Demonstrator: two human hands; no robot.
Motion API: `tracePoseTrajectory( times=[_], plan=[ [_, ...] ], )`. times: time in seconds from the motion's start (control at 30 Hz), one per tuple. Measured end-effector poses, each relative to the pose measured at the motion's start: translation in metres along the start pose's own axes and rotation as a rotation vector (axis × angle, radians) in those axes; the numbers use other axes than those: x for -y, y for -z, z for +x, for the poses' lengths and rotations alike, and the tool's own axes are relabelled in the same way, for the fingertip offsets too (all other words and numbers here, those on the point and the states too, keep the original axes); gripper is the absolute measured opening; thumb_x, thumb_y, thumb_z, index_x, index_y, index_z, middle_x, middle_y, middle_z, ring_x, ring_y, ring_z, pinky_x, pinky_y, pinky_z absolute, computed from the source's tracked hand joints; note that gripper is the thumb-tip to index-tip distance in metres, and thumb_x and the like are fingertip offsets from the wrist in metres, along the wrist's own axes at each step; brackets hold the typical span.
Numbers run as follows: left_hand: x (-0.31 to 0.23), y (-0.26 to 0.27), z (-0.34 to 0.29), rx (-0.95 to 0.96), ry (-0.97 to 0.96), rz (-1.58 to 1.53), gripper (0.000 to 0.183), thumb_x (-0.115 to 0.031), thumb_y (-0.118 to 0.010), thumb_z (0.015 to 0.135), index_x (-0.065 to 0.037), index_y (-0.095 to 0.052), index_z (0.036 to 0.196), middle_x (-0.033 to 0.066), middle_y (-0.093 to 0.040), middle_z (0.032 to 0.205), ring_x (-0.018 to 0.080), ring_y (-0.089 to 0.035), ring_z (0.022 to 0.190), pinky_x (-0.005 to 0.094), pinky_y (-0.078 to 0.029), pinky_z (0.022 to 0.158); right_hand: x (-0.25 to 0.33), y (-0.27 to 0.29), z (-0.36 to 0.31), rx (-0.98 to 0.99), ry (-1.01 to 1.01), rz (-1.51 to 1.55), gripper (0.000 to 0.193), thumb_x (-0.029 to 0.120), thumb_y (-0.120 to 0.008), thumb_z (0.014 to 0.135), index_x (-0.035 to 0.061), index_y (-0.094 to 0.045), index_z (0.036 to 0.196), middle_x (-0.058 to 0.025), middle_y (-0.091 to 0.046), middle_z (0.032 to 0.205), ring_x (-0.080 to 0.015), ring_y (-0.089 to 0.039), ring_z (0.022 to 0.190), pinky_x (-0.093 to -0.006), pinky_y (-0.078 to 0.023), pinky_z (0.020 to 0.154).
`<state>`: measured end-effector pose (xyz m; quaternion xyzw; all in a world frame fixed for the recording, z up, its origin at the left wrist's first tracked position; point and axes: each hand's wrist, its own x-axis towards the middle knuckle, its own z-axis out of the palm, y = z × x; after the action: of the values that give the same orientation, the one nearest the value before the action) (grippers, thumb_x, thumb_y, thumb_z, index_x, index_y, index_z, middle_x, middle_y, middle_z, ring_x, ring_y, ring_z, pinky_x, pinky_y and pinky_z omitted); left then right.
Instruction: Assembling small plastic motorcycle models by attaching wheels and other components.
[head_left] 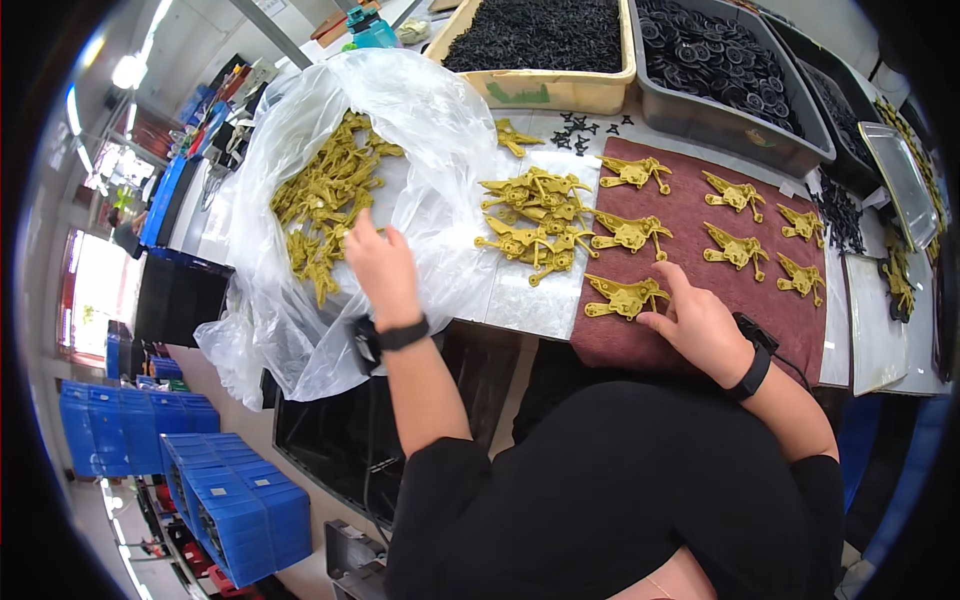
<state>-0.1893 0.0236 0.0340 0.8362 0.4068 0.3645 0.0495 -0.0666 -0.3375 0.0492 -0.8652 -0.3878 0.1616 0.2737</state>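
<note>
Both hands point(700, 328) half-open near yellow parts point(622, 298)

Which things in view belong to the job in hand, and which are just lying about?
In use, apparently:
mustard-yellow irregular parts, bagged and laid out
clear plastic bag, under the left hand
maroon rectangular cloth, under the right hand

Apparently lying about:
teal plastic bottle
stacked blue plastic crates
cream rectangular tub of small black parts (untouched; role unclear)
</note>
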Motion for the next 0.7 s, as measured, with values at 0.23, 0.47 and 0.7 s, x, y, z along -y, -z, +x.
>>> tracePoseTrajectory(
  times=[0.23,0.47,0.7],
  plan=[
    [0.020,-0.017,0.045,0.339,0.343,0.472,0.043,-0.029,-0.069,0.078,-0.005,-0.056,0.111,0.0241,-0.053,0.109,0.0411,-0.059,0.097,0.0459,-0.051,0.080,0.014,0.021,-0.011,0.006,-0.002,-0.012,0.059,0.025,-0.067,0.082,0.0015,-0.040,0.129,-0.0164,-0.063,0.075,-0.0344,-0.062,0.071,-0.0417,-0.048,0.063],
    [0.065,-0.034,0.052,0.118,0.206,0.302,0.031,-0.017,-0.061,0.080,-0.003,-0.057,0.108,0.0282,-0.052,0.103,0.0398,-0.060,0.084,0.0429,-0.050,0.073,0.014,0.029,-0.019,-0.209,0.104,0.102,0.048,0.017,-0.066,0.082,0.0025,-0.047,0.124,-0.0102,-0.059,0.069,-0.0266,-0.058,0.062,-0.0362,-0.046,0.058],
    [-0.026,0.055,-0.003,0.091,0.270,-0.842,0.027,-0.010,-0.042,0.091,0.005,-0.055,0.109,0.0146,-0.064,0.085,0.0179,-0.056,0.060,0.0280,-0.046,0.055,0.017,0.030,-0.014,-0.263,0.149,0.346,0.027,0.013,-0.060,0.088,0.0003,-0.056,0.112,-0.0085,-0.060,0.073,-0.0176,-0.060,0.065,-0.0297,-0.048,0.061]
  ],
)
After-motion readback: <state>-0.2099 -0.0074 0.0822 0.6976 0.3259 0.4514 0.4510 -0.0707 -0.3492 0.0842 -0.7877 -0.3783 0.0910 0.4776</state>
